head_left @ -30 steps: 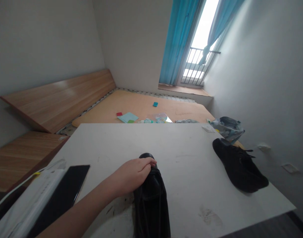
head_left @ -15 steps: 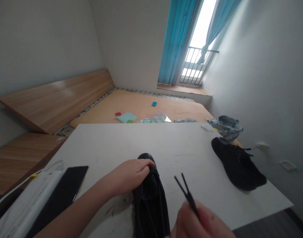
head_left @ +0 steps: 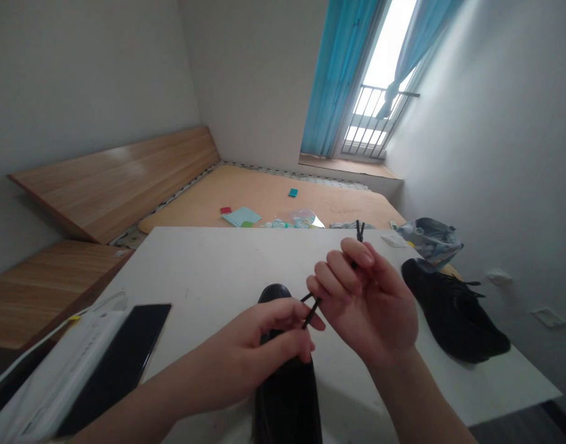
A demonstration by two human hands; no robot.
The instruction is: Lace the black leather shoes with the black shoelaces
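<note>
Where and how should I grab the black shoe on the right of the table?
Probably grip the black shoe by its heel, coming from the near side: the heel end lies nearer you, while the toe points away.

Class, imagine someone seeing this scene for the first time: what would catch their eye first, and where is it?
Probably the two hands at the middle front: the right hand grips dark laces, while the left hand is over a black shoe. Next might come the other black shoe, near the right edge of the white table, and the bright blue curtain at the upper right.
</note>
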